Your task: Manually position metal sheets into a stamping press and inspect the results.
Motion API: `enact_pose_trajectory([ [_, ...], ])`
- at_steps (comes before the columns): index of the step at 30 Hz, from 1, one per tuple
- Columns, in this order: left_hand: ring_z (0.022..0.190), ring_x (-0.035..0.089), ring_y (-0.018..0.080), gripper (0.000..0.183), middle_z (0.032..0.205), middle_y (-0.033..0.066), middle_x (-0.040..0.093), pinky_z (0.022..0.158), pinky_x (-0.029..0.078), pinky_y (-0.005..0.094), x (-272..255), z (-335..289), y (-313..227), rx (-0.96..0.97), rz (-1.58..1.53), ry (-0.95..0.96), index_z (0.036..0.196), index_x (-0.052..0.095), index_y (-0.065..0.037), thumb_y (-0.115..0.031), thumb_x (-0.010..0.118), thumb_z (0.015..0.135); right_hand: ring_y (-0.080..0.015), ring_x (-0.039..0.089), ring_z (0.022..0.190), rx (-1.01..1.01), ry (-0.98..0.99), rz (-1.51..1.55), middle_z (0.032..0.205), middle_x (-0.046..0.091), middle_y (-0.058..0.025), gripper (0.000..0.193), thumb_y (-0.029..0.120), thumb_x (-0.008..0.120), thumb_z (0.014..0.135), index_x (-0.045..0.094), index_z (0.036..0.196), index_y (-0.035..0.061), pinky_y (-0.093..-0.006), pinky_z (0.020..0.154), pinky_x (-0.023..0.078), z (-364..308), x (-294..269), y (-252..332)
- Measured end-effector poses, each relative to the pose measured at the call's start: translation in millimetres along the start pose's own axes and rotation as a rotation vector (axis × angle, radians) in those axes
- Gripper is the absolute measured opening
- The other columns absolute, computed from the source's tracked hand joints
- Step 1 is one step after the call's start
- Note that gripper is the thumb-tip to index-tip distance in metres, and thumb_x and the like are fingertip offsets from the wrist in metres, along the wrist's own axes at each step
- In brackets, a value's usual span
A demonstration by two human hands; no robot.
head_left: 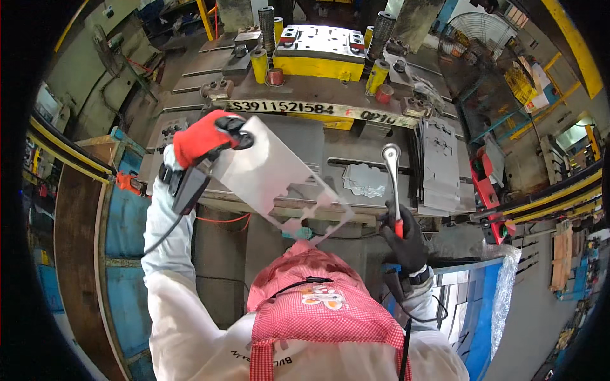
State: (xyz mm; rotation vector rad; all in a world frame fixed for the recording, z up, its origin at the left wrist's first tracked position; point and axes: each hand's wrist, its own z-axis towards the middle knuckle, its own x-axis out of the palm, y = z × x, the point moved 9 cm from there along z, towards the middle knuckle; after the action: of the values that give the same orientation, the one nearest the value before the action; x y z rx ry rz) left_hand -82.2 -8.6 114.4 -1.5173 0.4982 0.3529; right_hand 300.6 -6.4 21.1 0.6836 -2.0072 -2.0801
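My left hand (204, 138), in a red glove with black fingertips, is closed on the upper left edge of a thin metal sheet (264, 168). The sheet hangs tilted over the front of the bench, and its lower end has cut-out openings. In my right hand (410, 244), in a black glove, a ratchet wrench (393, 174) with a red grip stands with its round head upward. Beyond the wrench lies a small pile of cut metal pieces (364, 179). Flat grey sheets (298, 136) rest on the bench behind the held sheet.
A press die (321, 66) with a yellow base and several posts stands at the back. Stacked cut plates (440, 168) sit at the bench's right end. A blue panel (127, 209) is at left, a blue-edged bin (486, 298) at right. A large caged fan (476, 38) stands far right.
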Motion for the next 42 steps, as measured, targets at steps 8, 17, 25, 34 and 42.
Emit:
enact_pose_trajectory([
  [8,0.089,0.055,0.0153,0.035,0.100,0.0080,0.059,0.077,0.044,0.0281,30,54,-14,-0.112,0.116,0.222,0.102,0.060,-0.006,-0.018,0.062,0.069,-0.0208,0.059,0.093,-0.168,0.163,-0.151,0.104,0.058,-0.0159,0.055,0.007,0.064,0.072,0.042,0.123,0.0033,-0.0325,0.080,0.045,16,32,18],
  [17,0.083,0.057,0.0214,0.023,0.096,0.0093,0.058,0.074,0.047,0.0298,71,82,-41,0.213,0.316,0.601,0.093,0.061,-0.007,-0.014,0.058,0.072,-0.0231,0.058,0.090,0.125,0.472,-0.245,0.108,0.056,-0.0149,0.068,0.016,0.065,0.072,0.035,0.132,0.0078,-0.0330,0.081,0.044,-15,63,-8],
  [25,0.092,0.057,0.0233,0.044,0.106,0.0075,0.059,0.083,0.045,0.0332,86,118,-14,-0.046,-1.041,0.562,0.107,0.056,-0.005,-0.042,0.045,0.085,-0.0078,0.047,0.069,0.423,0.369,0.506,0.082,0.048,-0.0001,0.066,0.004,0.057,0.074,0.030,0.135,0.0063,-0.0237,0.061,0.040,-32,90,-14],
  [34,0.117,0.042,0.0342,0.078,0.131,0.0158,0.040,0.100,0.030,0.0486,126,64,3,0.200,-1.718,0.168,0.132,0.034,-0.006,-0.064,0.037,0.080,-0.0069,0.046,0.059,0.047,0.076,0.373,0.072,0.050,-0.0001,0.030,0.020,0.055,0.083,0.047,0.106,0.0023,-0.0219,0.053,0.039,103,45,58],
  [42,0.087,0.061,0.0257,0.048,0.103,0.0142,0.059,0.076,0.050,0.0356,124,128,-2,0.094,-1.486,0.023,0.118,0.047,-0.008,-0.046,0.035,0.091,-0.0079,0.047,0.050,0.112,0.255,0.428,0.070,0.047,0.0007,0.031,0.024,0.054,0.083,0.047,0.107,0.0070,-0.0235,0.041,0.042,237,49,73],
])
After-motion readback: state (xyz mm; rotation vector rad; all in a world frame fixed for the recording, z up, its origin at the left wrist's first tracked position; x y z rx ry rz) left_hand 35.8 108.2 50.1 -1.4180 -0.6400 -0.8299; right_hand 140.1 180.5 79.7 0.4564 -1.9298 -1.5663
